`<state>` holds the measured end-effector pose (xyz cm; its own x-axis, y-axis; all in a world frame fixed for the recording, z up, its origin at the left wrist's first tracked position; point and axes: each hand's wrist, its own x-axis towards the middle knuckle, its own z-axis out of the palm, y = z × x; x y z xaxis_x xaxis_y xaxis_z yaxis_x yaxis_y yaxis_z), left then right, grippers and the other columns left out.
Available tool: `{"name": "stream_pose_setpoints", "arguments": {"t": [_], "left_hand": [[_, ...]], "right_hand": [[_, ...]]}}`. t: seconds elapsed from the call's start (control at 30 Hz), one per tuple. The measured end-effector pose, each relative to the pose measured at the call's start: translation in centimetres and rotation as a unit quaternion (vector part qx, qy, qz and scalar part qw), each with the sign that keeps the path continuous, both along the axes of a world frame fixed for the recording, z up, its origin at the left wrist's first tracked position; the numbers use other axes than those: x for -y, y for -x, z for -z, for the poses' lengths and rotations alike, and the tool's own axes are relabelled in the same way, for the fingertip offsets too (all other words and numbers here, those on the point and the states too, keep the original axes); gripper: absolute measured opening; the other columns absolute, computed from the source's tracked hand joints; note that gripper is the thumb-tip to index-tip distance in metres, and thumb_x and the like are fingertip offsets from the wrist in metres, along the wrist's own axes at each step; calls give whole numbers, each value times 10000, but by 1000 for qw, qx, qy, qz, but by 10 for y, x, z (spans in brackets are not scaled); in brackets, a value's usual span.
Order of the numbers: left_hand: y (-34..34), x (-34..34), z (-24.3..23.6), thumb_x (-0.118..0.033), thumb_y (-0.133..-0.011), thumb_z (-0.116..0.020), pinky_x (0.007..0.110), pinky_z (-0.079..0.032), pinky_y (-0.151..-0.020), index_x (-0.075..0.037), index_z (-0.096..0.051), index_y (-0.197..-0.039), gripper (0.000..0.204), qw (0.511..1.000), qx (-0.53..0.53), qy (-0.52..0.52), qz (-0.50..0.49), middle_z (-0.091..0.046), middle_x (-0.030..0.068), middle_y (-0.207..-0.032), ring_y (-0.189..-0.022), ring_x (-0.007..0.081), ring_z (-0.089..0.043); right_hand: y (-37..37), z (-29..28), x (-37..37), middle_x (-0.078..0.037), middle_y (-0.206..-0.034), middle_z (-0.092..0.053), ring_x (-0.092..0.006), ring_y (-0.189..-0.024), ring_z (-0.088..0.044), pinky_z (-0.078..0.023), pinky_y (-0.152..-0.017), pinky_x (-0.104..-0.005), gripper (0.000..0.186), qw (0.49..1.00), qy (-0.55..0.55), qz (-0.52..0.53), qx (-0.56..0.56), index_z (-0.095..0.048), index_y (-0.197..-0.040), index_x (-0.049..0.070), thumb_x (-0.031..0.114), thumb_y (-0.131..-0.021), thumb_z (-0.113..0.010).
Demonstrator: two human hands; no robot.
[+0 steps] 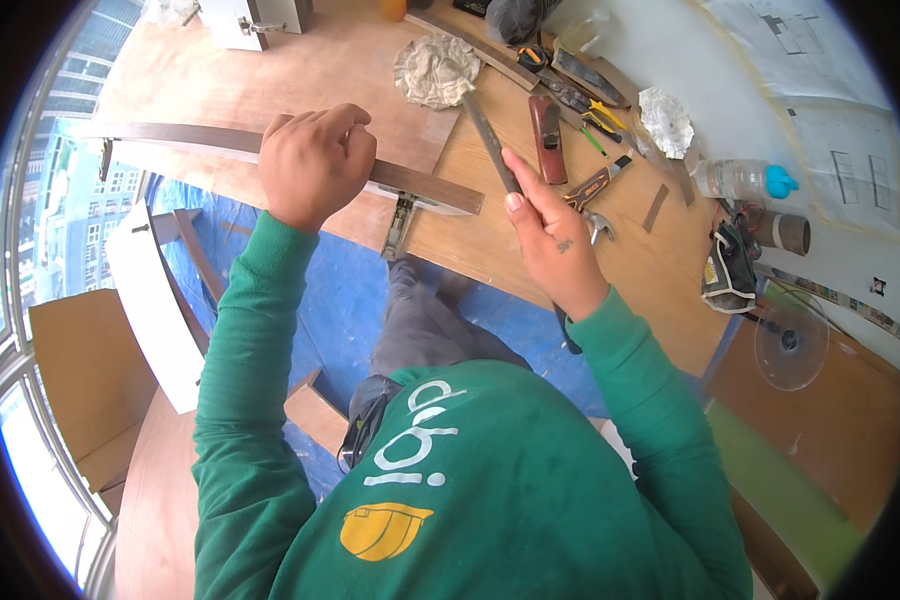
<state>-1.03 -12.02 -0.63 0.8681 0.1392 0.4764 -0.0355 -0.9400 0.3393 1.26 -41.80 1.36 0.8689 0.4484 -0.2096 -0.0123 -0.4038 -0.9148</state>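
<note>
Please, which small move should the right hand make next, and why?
Perhaps bring the thin grey bar toward the dark-edged board: the right hand holds it apart from the board, while the left hand is closed over the board.

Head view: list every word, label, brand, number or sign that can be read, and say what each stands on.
Green sweatshirt: large white lettering beside a yellow helmet emblem; legible, but I won't copy its wording.
Orange-and-black tool handle: small marking, too small to read surely.
Paper sheets on the wall: line drawings; any lettering is too small to read.
</note>
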Motion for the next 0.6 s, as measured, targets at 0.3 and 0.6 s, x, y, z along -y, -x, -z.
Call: {"name": "stream_pose_setpoints", "arguments": {"t": [0.3, 0.6], "left_hand": [[-1, 0, -3, -174, -863, -679, 394, -520, -754, -154, -777, -863, 100, 1000, -4, 3, 9, -708, 36, -678, -672, 250, -708], [-3, 14, -7, -241, -966, -733, 402, -499, -828, -118, -785, -965, 133, 998, 6, 33, 50, -714, 52, -768, -729, 260, -686]], "right_hand": [[-5, 11, -29, -62, -947, -687, -106, -806, -603, -520, -723, -297, 717, 994, -28, 63, -89, -498, -1525, -81, 369, -1037, -768], [30, 17, 44, 53, -803, -534, -41, -634, -450, -409, -560, -248, 576, 983, -38, 125, -127, -489, -1547, -28, 211, -1073, -714]]}}
